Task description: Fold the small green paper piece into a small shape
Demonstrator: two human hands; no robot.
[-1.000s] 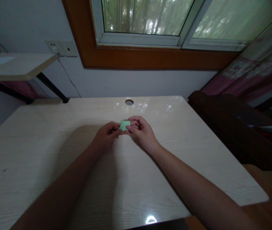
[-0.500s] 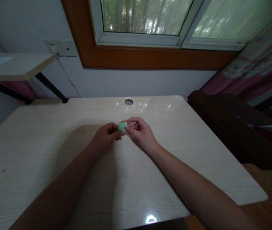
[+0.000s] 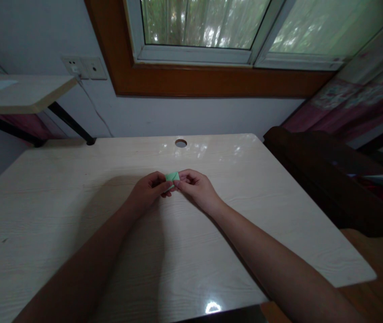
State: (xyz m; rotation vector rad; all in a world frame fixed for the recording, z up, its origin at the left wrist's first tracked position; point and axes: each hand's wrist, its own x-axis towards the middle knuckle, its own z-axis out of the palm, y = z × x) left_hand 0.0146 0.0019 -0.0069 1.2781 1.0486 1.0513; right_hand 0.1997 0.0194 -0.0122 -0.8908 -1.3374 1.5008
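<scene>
Wall point(image 3: 191, 116): pale, with a window point(image 3: 198, 24) in a brown wooden frame point(image 3: 211, 81) above the counter's far edge.
Counter point(image 3: 245, 237): light wood grain, a round hole point(image 3: 181, 143) near the far edge, just beyond the hands.
Green paper point(image 3: 172, 176): small, held between both hands above the middle of the counter.
Folding: a dark line slants across it, so at least one fold seems made; it is not set down, and whether more creasing is left cannot be told.
Left hand point(image 3: 149, 188): thumb and curled fingers closed on the paper's left side.
Right hand point(image 3: 200, 188): thumb pressing the lower right part, fingers bent close behind the right edge.
Forearms point(image 3: 258, 246): both reach forward from the near corners, converging, wrists low over the counter.
</scene>
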